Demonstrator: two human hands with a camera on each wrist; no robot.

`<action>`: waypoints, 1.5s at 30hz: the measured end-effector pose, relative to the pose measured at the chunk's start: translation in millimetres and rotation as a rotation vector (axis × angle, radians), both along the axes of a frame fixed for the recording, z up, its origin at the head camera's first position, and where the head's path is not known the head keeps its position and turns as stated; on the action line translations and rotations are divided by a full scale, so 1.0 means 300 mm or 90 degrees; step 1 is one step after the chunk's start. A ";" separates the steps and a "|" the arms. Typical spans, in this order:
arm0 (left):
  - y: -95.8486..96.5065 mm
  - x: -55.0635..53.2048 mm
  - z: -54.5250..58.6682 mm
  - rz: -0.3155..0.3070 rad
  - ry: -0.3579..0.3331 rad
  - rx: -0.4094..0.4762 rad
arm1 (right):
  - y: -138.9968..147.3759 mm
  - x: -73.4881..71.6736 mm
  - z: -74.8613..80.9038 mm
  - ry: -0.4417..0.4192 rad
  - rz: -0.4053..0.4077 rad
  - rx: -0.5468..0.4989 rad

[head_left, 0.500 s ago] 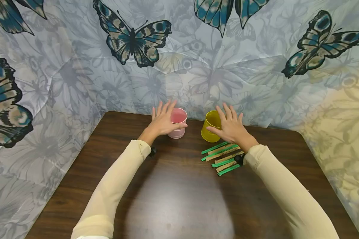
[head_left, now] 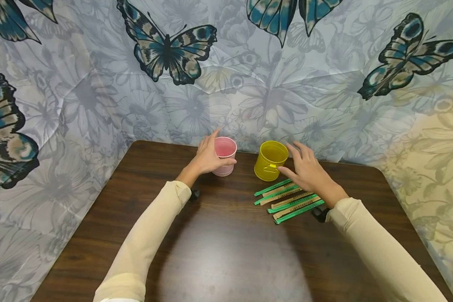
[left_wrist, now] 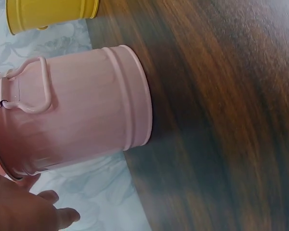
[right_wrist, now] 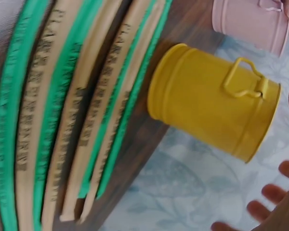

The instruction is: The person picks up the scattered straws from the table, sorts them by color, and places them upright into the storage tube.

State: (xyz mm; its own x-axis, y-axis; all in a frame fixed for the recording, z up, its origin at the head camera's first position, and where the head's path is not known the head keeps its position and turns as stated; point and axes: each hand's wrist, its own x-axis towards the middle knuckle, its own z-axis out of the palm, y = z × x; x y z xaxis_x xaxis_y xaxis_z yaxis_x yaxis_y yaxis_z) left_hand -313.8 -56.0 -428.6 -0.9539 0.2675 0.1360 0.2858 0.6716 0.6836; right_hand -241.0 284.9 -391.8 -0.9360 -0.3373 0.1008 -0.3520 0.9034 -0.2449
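Note:
A pink metal bucket (head_left: 224, 171) with a small side handle stands upright near the table's back edge. My left hand (head_left: 205, 157) is at its left side, thumb across its front and fingers beyond the rim, not curled round it. To the right stands a similar yellow bucket (head_left: 270, 164), its handle facing me. Beside its right side is my right hand (head_left: 309, 172), fingers spread and slightly bent, thumb near the handle. In the right wrist view, a gap shows between those fingers (right_wrist: 274, 193) and the yellow bucket. Both hands hold nothing.
Several long, thin green and tan paper-wrapped sticks (head_left: 287, 205) with printed lettering lie side by side in front of the yellow bucket, partly under my right forearm. Behind the dark wooden table (head_left: 226, 243) hangs a butterfly-print cloth (head_left: 234, 100).
My right hand has moved right and toward me, off the yellow bucket's front, uncovering its rim and handle. The left hand's fingers have drawn closer together beside the pink bucket.

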 end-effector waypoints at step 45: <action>-0.018 -0.039 -0.071 -0.050 -0.132 0.310 | 0.172 0.197 -0.177 -0.169 0.088 -0.072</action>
State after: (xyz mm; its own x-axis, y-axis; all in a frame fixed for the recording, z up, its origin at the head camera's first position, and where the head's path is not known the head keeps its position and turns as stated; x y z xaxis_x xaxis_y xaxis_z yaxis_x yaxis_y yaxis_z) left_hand -325.4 -61.4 -450.0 -0.9537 0.2919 0.0730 0.1482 0.2446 0.9582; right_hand -181.8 336.6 -444.7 -0.8806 -0.4639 -0.0972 -0.3798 0.8133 -0.4409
